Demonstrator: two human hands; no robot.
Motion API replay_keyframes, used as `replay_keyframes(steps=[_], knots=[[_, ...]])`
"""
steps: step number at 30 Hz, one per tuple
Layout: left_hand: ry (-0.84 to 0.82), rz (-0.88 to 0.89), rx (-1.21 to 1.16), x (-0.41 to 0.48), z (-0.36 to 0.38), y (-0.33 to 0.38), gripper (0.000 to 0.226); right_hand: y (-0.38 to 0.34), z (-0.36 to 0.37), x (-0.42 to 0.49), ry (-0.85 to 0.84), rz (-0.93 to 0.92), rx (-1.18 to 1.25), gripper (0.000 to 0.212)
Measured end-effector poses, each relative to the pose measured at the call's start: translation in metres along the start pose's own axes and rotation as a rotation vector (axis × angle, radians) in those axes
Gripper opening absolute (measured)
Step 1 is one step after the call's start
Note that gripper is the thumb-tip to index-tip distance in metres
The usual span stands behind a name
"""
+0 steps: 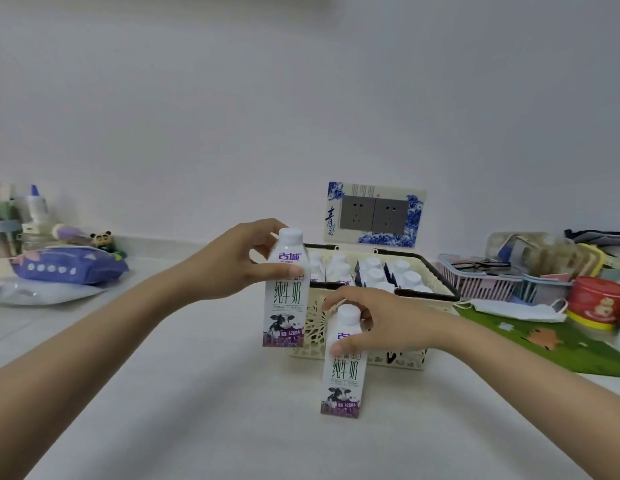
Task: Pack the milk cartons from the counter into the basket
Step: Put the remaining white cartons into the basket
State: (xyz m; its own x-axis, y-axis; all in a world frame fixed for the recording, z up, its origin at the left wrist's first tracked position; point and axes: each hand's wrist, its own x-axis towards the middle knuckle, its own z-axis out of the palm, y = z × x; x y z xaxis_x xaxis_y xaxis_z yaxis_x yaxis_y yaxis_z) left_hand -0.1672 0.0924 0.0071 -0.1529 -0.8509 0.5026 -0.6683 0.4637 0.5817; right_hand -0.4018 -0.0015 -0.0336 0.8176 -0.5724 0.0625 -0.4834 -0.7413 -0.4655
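Note:
My left hand grips the upper part of a white milk carton with a cow picture, held upright above the counter just left of the basket. My right hand is closed around the neck of a second, identical carton, upright in front of the basket; I cannot tell whether its base touches the counter. The cream basket, with a black rim and cut-out walls, holds several white-capped cartons standing in rows.
A purple pouch and a jar of pens sit at the far left. To the right lie a face mask, a pink tray, a red tin and a green mat. A wall socket is behind the basket.

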Motion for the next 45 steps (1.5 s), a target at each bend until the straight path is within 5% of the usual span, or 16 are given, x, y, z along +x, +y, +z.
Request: replay_keyframes(steps=[4, 12, 21, 27, 45], knots=[[0.051, 0.041, -0.021, 0.017, -0.002, 0.003, 0.045, -0.018, -0.031, 0.010, 0.145, -0.072, 0.229, 0.075], [0.216, 0.089, -0.135, 0.081, -0.012, 0.015, 0.014, -0.029, -0.091, 0.048, 0.277, -0.095, 0.455, 0.052], [0.045, 0.025, -0.087, 0.123, 0.014, -0.017, 0.047, 0.015, -0.094, 0.056, 0.365, -0.106, 0.431, 0.070], [-0.258, -0.120, 0.131, 0.116, 0.032, -0.080, 0.024, 0.058, -0.089, 0.053, 0.401, -0.080, 0.526, 0.058], [-0.236, -0.213, -0.034, 0.118, 0.045, -0.100, 0.015, 0.066, -0.052, 0.059, 0.251, -0.039, 0.482, 0.056]])
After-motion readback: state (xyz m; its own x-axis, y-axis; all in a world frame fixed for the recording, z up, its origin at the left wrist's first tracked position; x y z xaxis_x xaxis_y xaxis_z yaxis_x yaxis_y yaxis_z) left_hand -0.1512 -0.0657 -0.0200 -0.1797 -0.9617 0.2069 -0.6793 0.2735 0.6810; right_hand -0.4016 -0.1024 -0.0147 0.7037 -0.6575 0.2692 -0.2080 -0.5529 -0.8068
